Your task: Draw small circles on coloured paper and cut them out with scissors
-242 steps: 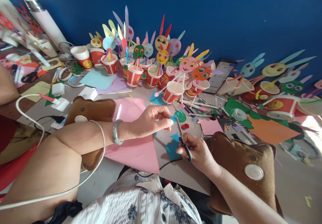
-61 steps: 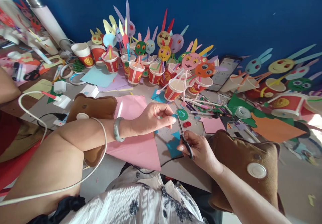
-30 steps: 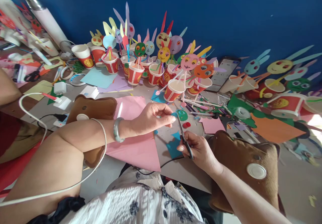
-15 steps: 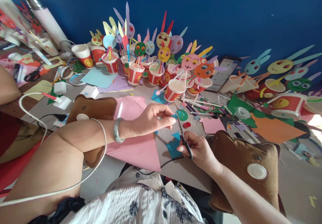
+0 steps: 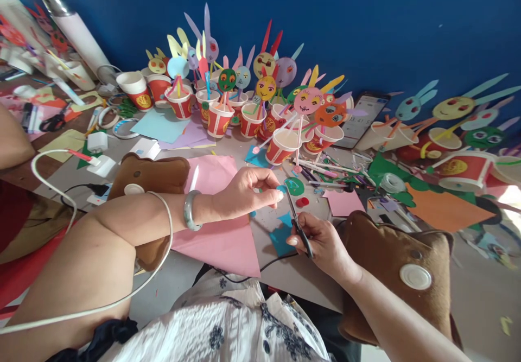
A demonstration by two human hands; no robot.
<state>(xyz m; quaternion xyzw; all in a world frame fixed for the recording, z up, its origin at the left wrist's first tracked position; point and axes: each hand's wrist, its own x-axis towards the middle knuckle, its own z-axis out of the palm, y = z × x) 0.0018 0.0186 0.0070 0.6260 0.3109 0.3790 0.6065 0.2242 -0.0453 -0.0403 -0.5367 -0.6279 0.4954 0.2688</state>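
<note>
Between its thumb and fingertips, my left hand (image 5: 252, 192) pinches a small piece of blue paper (image 5: 281, 189); most of that piece is hidden by the fingers. My right hand (image 5: 319, 242) grips black-handled scissors (image 5: 302, 234), whose blades point up and away, right beside the blue piece. Below the blades a larger blue paper scrap (image 5: 281, 237) lies on the table. A green paper disc with light blue marks (image 5: 293, 186) and a small red disc (image 5: 302, 202) lie just beyond the scissors. Under my left wrist is a pink paper sheet (image 5: 228, 242).
Red-and-white paper cups (image 5: 283, 147) with paper rabbit faces line the blue wall. A phone (image 5: 364, 118) leans behind them. Brown plush pouches (image 5: 399, 275) lie on both sides. A white cable (image 5: 122, 299) crosses my left arm. Pens, straws and orange paper (image 5: 445, 207) lie right.
Both hands stay almost in place. The small blue piece has shifted slightly in my left fingertips by the scissor blades.
</note>
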